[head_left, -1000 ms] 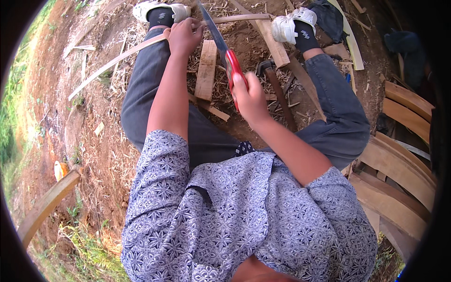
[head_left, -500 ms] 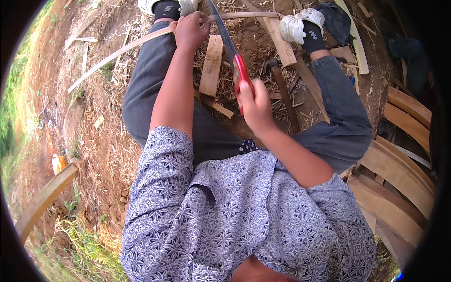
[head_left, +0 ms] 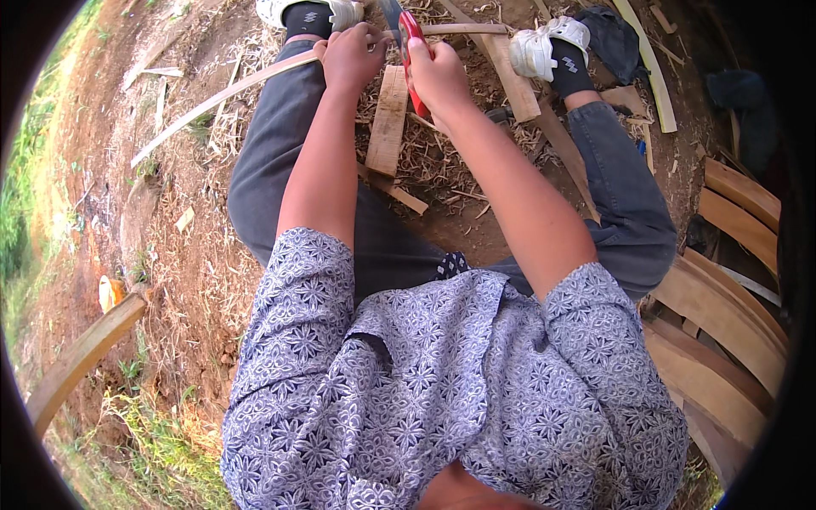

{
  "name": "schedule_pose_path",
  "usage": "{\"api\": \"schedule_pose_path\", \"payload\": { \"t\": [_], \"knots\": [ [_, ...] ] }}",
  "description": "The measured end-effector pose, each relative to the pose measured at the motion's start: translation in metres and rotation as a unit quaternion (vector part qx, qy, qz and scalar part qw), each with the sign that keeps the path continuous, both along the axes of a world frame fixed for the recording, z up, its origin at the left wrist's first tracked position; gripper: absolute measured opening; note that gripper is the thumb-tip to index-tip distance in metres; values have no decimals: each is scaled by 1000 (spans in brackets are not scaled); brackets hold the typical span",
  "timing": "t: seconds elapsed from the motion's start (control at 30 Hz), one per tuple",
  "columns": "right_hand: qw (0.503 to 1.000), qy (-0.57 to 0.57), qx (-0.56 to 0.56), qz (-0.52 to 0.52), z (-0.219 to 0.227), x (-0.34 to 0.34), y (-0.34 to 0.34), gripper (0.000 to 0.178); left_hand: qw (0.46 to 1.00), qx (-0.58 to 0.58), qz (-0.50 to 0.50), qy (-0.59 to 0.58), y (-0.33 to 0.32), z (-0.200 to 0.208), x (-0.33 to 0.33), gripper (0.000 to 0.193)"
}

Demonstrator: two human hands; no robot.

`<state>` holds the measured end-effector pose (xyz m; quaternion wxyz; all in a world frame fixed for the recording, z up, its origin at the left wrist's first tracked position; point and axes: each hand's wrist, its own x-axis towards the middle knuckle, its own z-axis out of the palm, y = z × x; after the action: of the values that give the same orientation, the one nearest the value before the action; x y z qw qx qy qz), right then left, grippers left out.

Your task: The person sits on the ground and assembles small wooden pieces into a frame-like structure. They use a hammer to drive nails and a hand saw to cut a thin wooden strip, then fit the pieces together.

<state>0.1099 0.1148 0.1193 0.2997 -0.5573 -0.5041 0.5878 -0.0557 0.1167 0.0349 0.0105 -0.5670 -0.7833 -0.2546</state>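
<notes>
My left hand [head_left: 351, 56] is closed around a long, thin wooden strip [head_left: 467, 29] near my left shoe. The strip bends gently, running out to the left past my knee and to the right toward my other foot. In my right hand [head_left: 438, 75] is a handsaw [head_left: 410, 27] with a red handle. Its grey blade crosses the strip just right of my left fingers, and the far end of the blade is cut off by the picture's upper edge. Below the saw handle lies a short flat wooden block [head_left: 388, 119].
Wood shavings and offcuts litter the brown soil between my legs. A wider board [head_left: 510, 76] lies beside my right shoe [head_left: 548, 47]. Curved planks [head_left: 722, 297] are stacked at the right. Another curved timber [head_left: 89, 353] juts in at lower left, near grass.
My right hand has pushed the saw forward, away from my body, so its handle is now close to the strip. My left hand stays on the strip.
</notes>
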Motion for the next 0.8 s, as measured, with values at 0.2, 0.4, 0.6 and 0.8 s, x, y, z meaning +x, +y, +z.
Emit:
{"api": "schedule_pose_path", "payload": {
  "t": [0.2, 0.4, 0.6, 0.8],
  "knots": [
    [997, -6, 39, 72, 7, 92, -115, 34, 1000, 12, 9, 7, -6, -10, -6, 24],
    [998, -8, 13, 59, 14, 116, -128, 35, 1000, 25, 6, 10, -4, -9, -1, 26],
    [989, -117, 87, 28, 0, 3, -10, 47, 1000, -14, 1, 7, -2, -2, 0, 27],
    [991, -112, 48, 54, 9, 10, -23, 39, 1000, 2, -2, 6, -3, -9, -5, 27]
  ]
}}
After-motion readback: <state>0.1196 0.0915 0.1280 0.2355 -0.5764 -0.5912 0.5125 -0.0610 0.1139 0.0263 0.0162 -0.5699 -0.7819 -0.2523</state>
